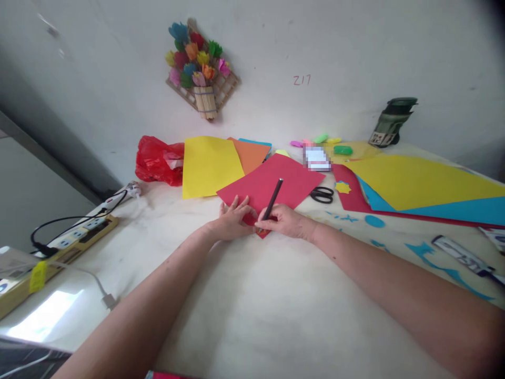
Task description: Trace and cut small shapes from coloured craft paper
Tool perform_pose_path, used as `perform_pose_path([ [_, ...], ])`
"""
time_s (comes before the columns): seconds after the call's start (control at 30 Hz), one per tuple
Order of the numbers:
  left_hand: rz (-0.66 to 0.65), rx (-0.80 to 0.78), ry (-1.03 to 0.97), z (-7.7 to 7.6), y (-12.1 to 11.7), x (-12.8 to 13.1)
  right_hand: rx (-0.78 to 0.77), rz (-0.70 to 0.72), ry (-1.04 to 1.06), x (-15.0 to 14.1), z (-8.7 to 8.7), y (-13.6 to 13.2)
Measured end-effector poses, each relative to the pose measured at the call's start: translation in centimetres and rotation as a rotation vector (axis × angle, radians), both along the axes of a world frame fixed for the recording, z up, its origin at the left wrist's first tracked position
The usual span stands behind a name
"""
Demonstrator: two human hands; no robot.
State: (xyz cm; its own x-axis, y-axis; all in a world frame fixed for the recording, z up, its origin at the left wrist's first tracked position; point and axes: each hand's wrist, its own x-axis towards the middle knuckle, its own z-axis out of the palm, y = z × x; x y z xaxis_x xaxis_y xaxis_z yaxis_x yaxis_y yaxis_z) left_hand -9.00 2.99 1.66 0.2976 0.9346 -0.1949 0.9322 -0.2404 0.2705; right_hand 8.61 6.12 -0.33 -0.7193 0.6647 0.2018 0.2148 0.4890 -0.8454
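A sheet of red paper (272, 181) lies turned at an angle on the table, one corner pointing toward me. My right hand (282, 218) grips a dark pencil or pen (273, 199), upright and slightly tilted, with its lower end down at that near corner. Beside it, my left hand (235, 218) rests on the paper's left edge with fingers spread, its thumb and forefinger close to the corner. Between the hands a small multicoloured patch (260, 230) shows on the corner; my fingers partly hide it, and I cannot tell what it is.
Black-handled scissors (322, 195) and a phone (316, 158) lie beyond my right hand. Yellow paper (424, 181) tops stacked sheets at right, near blue scraps (374, 220) and a marker (460, 255). At left are a red bag (160, 160), yellow paper (211, 167) and a power strip (79, 234).
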Motion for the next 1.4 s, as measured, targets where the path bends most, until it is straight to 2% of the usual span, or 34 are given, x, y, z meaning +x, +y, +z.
perform_pose_path([
  [1.17,0.006,0.02,-0.031,0.0,-0.2,0.1,-0.012,0.028,0.03,0.7,0.7,0.2],
  [1.4,0.015,-0.004,-0.015,0.4,-0.2,0.3,-0.045,-0.102,0.241,0.4,1.1,0.3],
])
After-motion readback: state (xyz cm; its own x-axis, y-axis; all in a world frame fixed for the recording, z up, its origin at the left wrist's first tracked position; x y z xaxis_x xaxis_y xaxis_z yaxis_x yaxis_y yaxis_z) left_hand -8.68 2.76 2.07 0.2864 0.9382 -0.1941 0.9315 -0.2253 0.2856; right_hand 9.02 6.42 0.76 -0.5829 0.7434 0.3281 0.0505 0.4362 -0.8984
